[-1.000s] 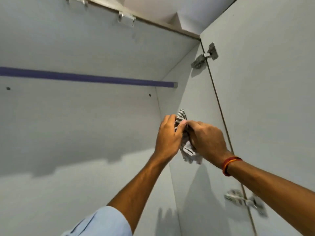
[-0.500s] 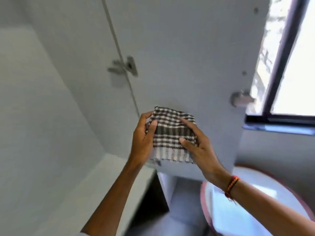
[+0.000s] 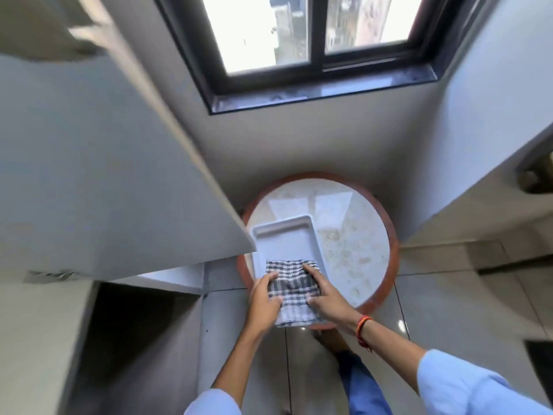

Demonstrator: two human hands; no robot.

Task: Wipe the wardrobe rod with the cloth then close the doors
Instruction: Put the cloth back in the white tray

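Now cloth betw. both grips – left hand, right hand.

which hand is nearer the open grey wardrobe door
Left. The left hand grips the checked cloth on its door side, just below the grey wardrobe door corner; the right hand grips the cloth's far side.
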